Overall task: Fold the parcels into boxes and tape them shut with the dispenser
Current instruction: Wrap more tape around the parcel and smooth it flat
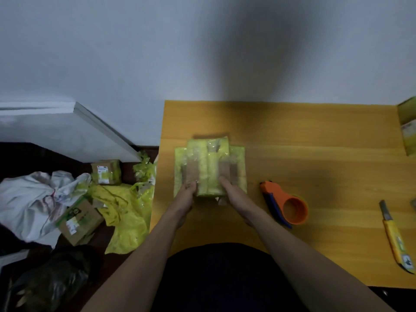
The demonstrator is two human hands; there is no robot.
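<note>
A flattened cardboard parcel (pixel 209 164) covered in yellow-green tape lies on the wooden table (pixel 315 154), its flaps spread to both sides. My left hand (pixel 183 199) rests on its near left part, fingers straight against the cardboard. My right hand (pixel 236 194) presses the near right part, fingertips on the central strip. An orange tape dispenser (pixel 284 204) with a blue handle lies on the table just right of my right hand, apart from it.
A yellow-handled utility knife (pixel 395 236) lies near the table's right edge. Another yellow-green carton (pixel 408 129) stands at the far right. On the floor to the left are taped boxes (pixel 105 172), yellow plastic bags (pixel 128 217) and white wrapping (pixel 33 199).
</note>
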